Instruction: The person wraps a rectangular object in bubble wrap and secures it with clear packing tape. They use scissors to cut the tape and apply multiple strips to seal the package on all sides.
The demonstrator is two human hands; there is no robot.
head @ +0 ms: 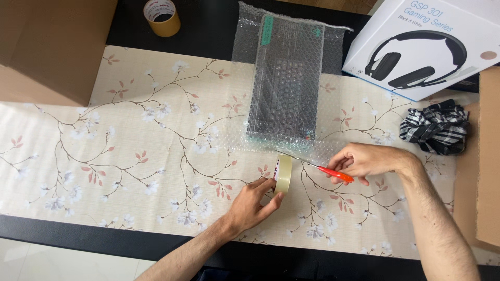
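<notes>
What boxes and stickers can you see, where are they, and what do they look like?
Headphone box: top right, white, slanted, with a picture of black headphones.
Cardboard box: top left, plain brown.
Cardboard flap: right edge, brown.
Bubble-wrapped parcel: top middle, dark and rectangular, with a narrow green label.

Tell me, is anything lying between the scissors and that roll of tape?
Nothing visible does. The right hand holds the red-handled scissors, blades pointing at the clear tape roll held upright by the left hand; only bare floral tablecloth between.
</notes>
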